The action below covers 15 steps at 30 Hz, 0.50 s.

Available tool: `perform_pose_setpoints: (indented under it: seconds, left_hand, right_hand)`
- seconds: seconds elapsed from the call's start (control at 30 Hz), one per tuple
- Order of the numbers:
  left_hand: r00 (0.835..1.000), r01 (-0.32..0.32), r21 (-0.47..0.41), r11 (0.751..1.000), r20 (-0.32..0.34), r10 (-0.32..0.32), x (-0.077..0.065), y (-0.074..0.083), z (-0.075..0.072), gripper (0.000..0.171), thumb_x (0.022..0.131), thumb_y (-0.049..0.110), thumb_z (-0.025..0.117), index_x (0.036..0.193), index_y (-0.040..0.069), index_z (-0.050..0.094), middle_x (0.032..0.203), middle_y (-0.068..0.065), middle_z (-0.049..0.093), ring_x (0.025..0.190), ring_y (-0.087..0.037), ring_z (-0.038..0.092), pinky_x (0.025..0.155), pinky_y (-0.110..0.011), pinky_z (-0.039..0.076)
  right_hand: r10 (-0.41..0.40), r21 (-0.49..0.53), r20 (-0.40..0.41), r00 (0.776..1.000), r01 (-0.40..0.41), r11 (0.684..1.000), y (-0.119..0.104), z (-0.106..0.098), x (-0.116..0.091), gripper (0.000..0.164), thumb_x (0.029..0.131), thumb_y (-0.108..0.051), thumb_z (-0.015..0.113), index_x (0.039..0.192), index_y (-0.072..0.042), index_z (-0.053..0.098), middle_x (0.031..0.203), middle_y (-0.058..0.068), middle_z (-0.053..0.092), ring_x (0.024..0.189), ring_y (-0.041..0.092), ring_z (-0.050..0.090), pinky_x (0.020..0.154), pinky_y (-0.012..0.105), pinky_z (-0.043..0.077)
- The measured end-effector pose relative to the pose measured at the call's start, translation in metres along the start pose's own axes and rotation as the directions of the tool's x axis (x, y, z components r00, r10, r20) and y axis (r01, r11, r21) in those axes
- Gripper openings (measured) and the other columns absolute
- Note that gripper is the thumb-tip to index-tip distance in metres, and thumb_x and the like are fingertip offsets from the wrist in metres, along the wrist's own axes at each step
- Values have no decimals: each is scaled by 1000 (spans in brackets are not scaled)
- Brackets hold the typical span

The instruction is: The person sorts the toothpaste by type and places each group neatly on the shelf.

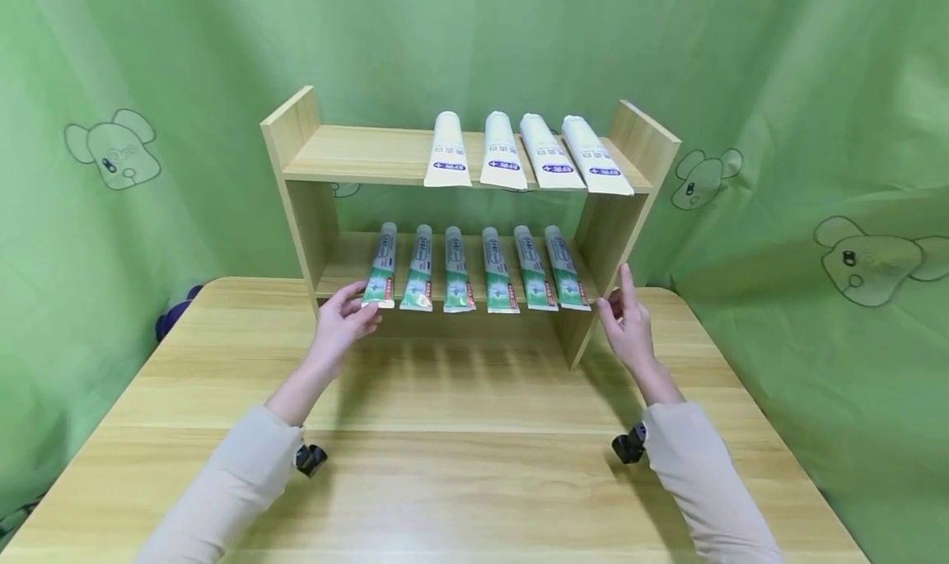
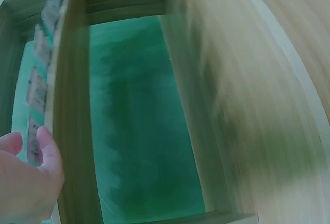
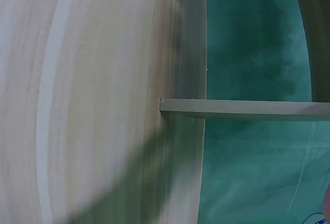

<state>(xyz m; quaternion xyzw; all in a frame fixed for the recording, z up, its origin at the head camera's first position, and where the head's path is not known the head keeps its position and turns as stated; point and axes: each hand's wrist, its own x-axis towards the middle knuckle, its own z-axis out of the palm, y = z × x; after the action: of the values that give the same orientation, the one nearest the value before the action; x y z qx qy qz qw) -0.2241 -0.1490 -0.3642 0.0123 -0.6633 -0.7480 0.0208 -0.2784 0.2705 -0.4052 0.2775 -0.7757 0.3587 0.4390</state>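
On the lower shelf, a row of green-and-white toothpaste tubes lies with the flat crimped ends toward the front. My left hand holds the leftmost toothpaste tube by its crimped end, thumb and fingers at its edges. In the left wrist view, that tube shows between the thumb and a finger of the left hand. At the shelf's right side panel, my right hand has its index finger extended upward and its thumb near the panel's front edge. Only a sliver of it shows in the right wrist view.
The wooden two-tier shelf stands on a wood-grain table. Several white tubes lie on its upper board, toward the right. A green curtain with mouse drawings hangs behind and on both sides.
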Motion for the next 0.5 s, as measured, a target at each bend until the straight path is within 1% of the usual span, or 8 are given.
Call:
perform_pose_setpoints:
  seconds: [0.07,0.13,0.2,0.3,0.37,0.43,0.47,0.5]
  left_hand:
    - [1000,18,-21,1000,-1,-18,-4,2,-7,52,90,3,52,138,1,31,103,-3,54,73,-5,59,75,-20,54]
    - [1000,29,-13,999,5,-29,-9,4,-16,52,92,6,50,139,0,29,105,-3,52,75,-4,58,77,-19,54]
    - [999,33,45,998,33,-34,-13,4,-23,51,93,9,49,139,-1,28,108,-5,50,78,-4,58,79,-19,53]
    - [993,10,174,985,116,-31,-20,2,-34,51,94,13,49,138,-3,28,116,-14,48,83,-4,57,82,-21,52]
    - [986,-27,262,965,168,-18,-24,0,-41,51,94,15,49,137,-4,30,122,-21,46,88,-7,57,83,-22,52]
    - [980,-82,337,938,200,14,-28,-3,-49,49,94,15,49,135,-5,32,125,-25,44,94,-16,58,84,-27,52]
    - [977,-117,382,917,209,38,-29,-4,-53,49,94,15,50,135,-5,33,127,-27,43,97,-21,57,83,-30,53]
    - [974,-159,434,887,218,69,-30,-6,-57,48,93,14,51,134,-5,34,127,-28,42,99,-27,57,83,-33,53]
  right_hand:
    - [11,12,35,999,-12,1000,-2,3,4,75,77,14,58,143,-5,25,67,16,52,59,5,42,49,12,37]
    - [60,9,93,994,-61,998,-6,3,7,71,80,10,57,142,-3,26,70,16,54,59,5,43,49,11,38]
    - [131,-13,145,981,-131,991,-9,-1,9,67,83,6,56,142,-5,27,72,15,56,61,4,44,50,10,38]
    - [227,-79,206,952,-215,973,-14,-12,9,62,87,-2,55,142,-10,29,75,13,59,62,3,44,52,10,38]
    - [252,-124,240,937,-228,966,-18,-20,9,59,88,-6,54,142,-10,31,77,13,60,61,5,46,52,12,39]
    - [243,-171,290,926,-200,965,-23,-26,8,56,89,-10,55,141,-8,33,78,12,62,60,9,51,52,17,44]
    - [239,-196,321,916,-183,963,-26,-29,7,56,90,-12,55,141,-7,33,79,12,63,60,11,53,53,22,47]
    - [238,-219,352,905,-168,961,-30,-31,7,55,91,-15,55,140,-6,32,80,12,63,61,15,55,54,26,49]
